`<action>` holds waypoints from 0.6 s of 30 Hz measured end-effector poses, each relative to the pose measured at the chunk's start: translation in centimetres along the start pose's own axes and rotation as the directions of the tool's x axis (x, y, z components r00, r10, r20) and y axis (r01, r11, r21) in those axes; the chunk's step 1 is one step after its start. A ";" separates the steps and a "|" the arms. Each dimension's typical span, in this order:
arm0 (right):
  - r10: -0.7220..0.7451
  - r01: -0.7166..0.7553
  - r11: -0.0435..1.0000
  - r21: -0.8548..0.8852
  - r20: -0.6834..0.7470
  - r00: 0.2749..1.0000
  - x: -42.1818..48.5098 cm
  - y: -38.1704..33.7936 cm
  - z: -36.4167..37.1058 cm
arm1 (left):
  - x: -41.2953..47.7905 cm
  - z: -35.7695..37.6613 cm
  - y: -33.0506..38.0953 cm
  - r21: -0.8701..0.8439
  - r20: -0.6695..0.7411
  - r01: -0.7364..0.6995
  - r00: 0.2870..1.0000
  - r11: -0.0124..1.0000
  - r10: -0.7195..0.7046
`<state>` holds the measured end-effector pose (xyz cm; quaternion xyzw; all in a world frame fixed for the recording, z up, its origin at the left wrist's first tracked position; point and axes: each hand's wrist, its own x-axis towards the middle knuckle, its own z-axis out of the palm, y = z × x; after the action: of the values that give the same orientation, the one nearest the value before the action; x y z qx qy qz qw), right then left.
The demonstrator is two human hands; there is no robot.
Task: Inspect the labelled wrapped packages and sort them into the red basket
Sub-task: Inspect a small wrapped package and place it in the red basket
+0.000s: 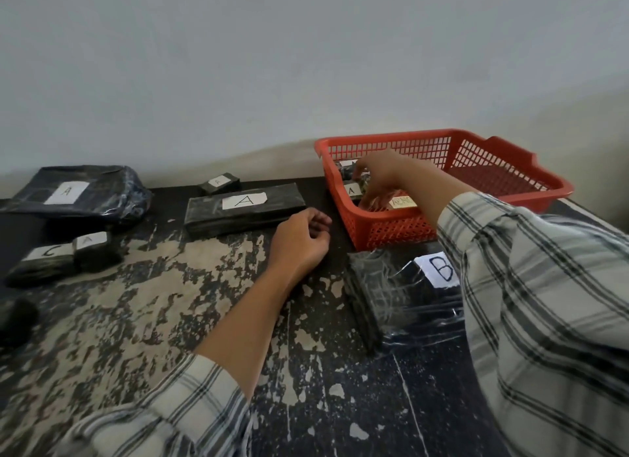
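The red basket [510, 163] stands at the back right of the table. My right hand [381, 177] reaches into its left end, fingers down on small black-wrapped packages; one there bears an A label [352, 190]. Whether the fingers pinch a package is hidden. My left hand [301, 242] rests on the table, fingers loosely curled, holding nothing, just right of a long black package labelled A [243, 209]. A large wrapped package labelled B [401, 293] lies in front of the basket, partly under my right sleeve.
Further black packages lie on the worn table [170, 320]: a big flat one labelled A [75, 191] at far left, a small A [219, 183] behind the long one, a C [41, 264] and an A [93, 249] side by side. A wall runs behind.
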<state>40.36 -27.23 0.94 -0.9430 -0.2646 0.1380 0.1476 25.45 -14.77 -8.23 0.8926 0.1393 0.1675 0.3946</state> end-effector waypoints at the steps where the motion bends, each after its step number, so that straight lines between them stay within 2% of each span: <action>1: 0.006 -0.006 1.000 -0.003 0.001 1.000 0.0 0.0 0.1 | 0.0 0.0 0.0 -0.001 0.000 -0.002 1.000 1.000 0.002; 6: 0.005 -0.005 1.000 -0.027 0.002 1.000 -1.0 -0.4 0.0 | -0.1 0.0 0.0 -0.031 0.001 -0.003 1.000 1.000 0.003; 8: -0.013 0.010 0.996 -0.089 -0.028 1.000 -1.8 -0.9 -0.5 | -0.3 -0.3 0.0 -0.061 0.000 -0.008 1.000 0.998 0.008; 11: -0.058 0.009 0.969 -0.248 -0.190 0.980 -3.5 -2.3 -1.4 | -0.6 -1.0 0.2 -0.114 -0.017 -0.048 0.999 0.992 0.046; 13: -0.087 -0.026 0.953 -0.301 -0.355 0.931 -4.8 -4.0 -1.8 | -1.0 -1.8 0.7 -0.128 -0.040 -0.058 0.998 0.990 0.053; 15: -0.123 -0.025 0.956 -0.291 -0.479 0.869 -6.2 -6.2 -1.8 | -1.5 -3.2 0.9 -0.127 -0.076 -0.077 0.995 0.989 0.068; 18: -0.203 0.076 0.966 -0.247 -0.540 0.817 -8.3 -10.2 -0.6 | -2.4 -6.6 0.4 -0.065 -0.130 -0.087 0.988 0.994 0.078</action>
<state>29.12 -23.54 6.60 -0.9299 -0.2915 -0.1854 0.1261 20.60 -11.66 -4.23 0.8706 0.1212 0.2451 0.4090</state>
